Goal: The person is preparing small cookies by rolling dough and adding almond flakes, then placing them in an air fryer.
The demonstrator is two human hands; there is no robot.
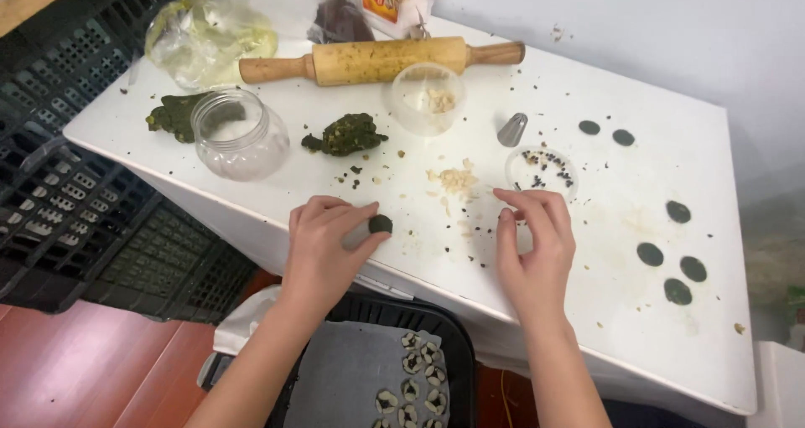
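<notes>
My left hand (325,242) rests on the white table (587,327) and pinches a small dark green dough ball (381,223) between thumb and fingertips. To its right, my right hand (535,242) hovers with curled fingers just below a shallow clear dish of dark seeds (542,171); it holds nothing that I can see. Crumbs of chopped nuts (453,179) lie between the two hands. A lump of dark green dough (345,134) sits further back.
A wooden rolling pin (377,59), a clear jar (239,134), a clear cup with nut bits (425,98) and a metal piping tip (512,129) stand at the back. Flat green dough discs (677,269) dot the right side. A black tray of shaped pieces (411,386) sits below the front edge.
</notes>
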